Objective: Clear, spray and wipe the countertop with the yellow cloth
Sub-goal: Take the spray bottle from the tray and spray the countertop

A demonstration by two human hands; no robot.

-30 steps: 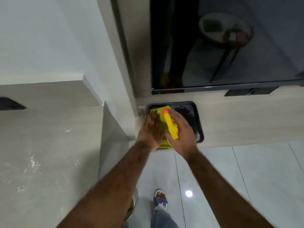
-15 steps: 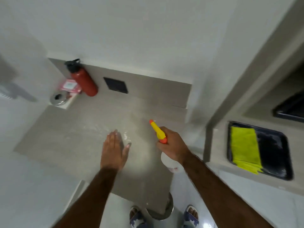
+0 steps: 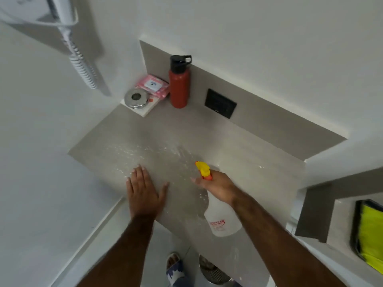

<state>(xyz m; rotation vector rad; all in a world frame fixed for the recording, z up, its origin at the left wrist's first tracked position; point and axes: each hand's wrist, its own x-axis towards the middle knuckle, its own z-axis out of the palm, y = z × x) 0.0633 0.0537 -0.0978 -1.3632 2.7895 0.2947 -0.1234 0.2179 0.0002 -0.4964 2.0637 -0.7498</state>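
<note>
- A sandalled foot point(image 3: 175, 264) stands on the floor point(image 3: 62, 235) below the table's near edge, beside a round metal bin point(image 3: 213, 270).
- The left hand point(image 3: 145, 191) lies flat, palm down, on the table point(image 3: 259, 183) near its front edge; its grip is wide, fingers spread, holding nothing.
- The right hand point(image 3: 217, 185) has its grip closed around the neck of the spray bottle point(image 3: 221, 216), one finger stretched forward by the trigger.
- The bottle is a translucent white one with red lettering, hanging tilted over the table's near edge; its yellow nozzle point(image 3: 202, 167) points away towards the middle of the table.
- Droplets point(image 3: 145, 152) glisten on the table ahead of both hands, spread across its middle.
- The cloth point(image 3: 371, 239), yellow, lies in a black tray point(image 3: 355, 228) on a separate ledge at the far right edge of view, well apart from both hands and cut off by the frame.
- At the back of the table, a red flask point(image 3: 179, 88) with a black cap stands upright against the backsplash.
- Just left of it in the corner lie a pink packet point(image 3: 153, 85) and a round metal disc point(image 3: 136, 98), the disc on a white slab point(image 3: 145, 110).
- A black plate point(image 3: 220, 106) is set in the backsplash right of the flask.
- A white wall unit with a coiled cord point(image 3: 83, 65) hangs on the wall at upper left.
</note>
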